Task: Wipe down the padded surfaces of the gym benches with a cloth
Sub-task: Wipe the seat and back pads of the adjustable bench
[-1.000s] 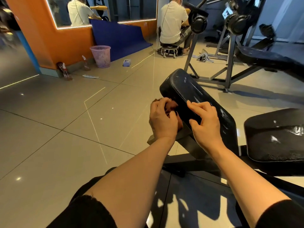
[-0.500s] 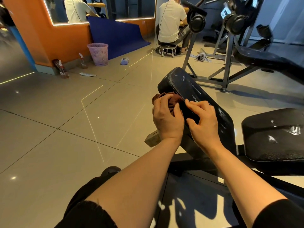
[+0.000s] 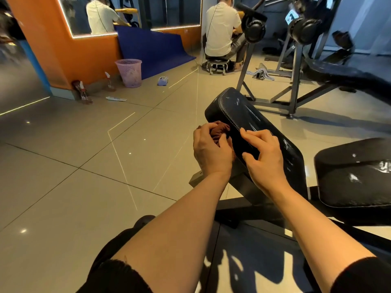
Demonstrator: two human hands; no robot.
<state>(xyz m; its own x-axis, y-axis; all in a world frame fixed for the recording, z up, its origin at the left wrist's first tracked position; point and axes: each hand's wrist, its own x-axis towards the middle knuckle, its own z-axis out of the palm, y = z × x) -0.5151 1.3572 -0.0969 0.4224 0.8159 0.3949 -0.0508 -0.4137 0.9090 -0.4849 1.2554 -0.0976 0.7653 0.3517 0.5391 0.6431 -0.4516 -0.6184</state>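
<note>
We are crouched beside the inclined backrest pad (image 3: 254, 132) of a black gym bench, and our left hand (image 3: 211, 153) has its fingers curled round a bunched reddish-brown cloth (image 3: 220, 129), pressing it against the pad's left side edge just below the rounded top corner; balling the cloth like this seems meant to give a firm wad for rubbing the narrow stitched flank, not the broad face. Our right hand (image 3: 264, 153) lies on the pad's upper face with its fingers spread and lightly bent, holding nothing, most likely there to steady the tilted pad against the push coming from the other side. The seat pad (image 3: 355, 172) to the right is untouched and shows shiny streaks, perhaps moisture, though we cannot be sure. Farther off, a pink wastebasket (image 3: 129, 72) and a spray bottle (image 3: 110, 81) stand by the orange wall, and a person in a white shirt (image 3: 221, 28) sits on a stool (image 3: 216, 63). Compared with a second ago, the cloth has travelled up the side edge toward the top corner and shows more above our fingers, while the right hand has hardly shifted on the face.
</note>
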